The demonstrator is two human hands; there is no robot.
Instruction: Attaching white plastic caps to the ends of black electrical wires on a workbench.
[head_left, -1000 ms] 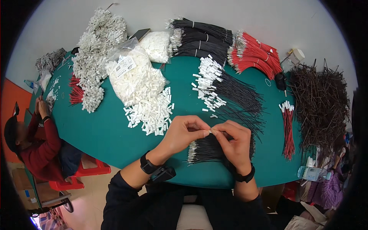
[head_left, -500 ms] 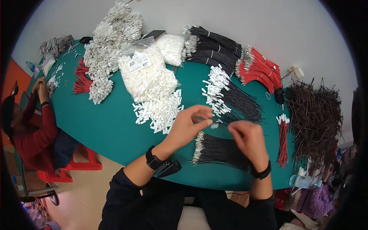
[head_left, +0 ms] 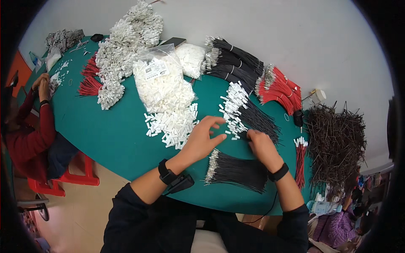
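My left hand point(head_left: 206, 137) hovers over the green table with thumb and fingers apart, nothing between them. On its left lies a loose heap of white plastic connector housings point(head_left: 173, 128). My right hand point(head_left: 265, 147) has its fingers curled together at the near edge of a pile of black wires point(head_left: 261, 120) with white housings on their ends point(head_left: 234, 107); whatever the fingertips pinch is hidden. Below both hands, a flat bundle of black wires point(head_left: 238, 170) with bare metal terminals point(head_left: 212, 166) lies on the table.
Behind the heap stand a clear bag of housings point(head_left: 162, 92) and tied black point(head_left: 236, 63) and red point(head_left: 280, 88) wire bundles. A small red wire bundle point(head_left: 300, 164), a brown tangled heap point(head_left: 337, 145) and a plastic bottle point(head_left: 324, 207) lie right. A co-worker point(head_left: 33, 130) sits left.
My right hand has moved slightly left and up to the white-ended wire pile. The blurred white piece between my hands no longer shows there. My left hand stays open; the view has shifted slightly.
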